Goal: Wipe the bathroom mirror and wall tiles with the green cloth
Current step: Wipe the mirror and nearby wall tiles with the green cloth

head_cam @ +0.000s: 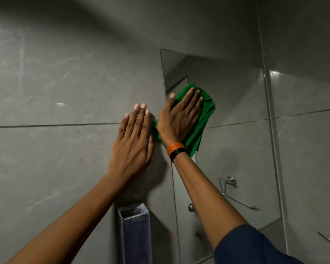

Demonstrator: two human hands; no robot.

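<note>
At the mirror's (227,103) left edge, the right hand (179,119) presses the green cloth (202,122) flat, fingers spread, left hand (133,141) open on the wall tiles (55,82); most wiping seemingly remains.

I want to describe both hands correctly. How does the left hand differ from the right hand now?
The left hand lies bare on the wall tile; the right hand presses the green cloth on the mirror. Only the right one wears a ring and wristbands. Both are flat, with fingers pointing up.

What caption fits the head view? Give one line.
Right hand presses green cloth on mirror; left hand braces on wall tile.
</note>
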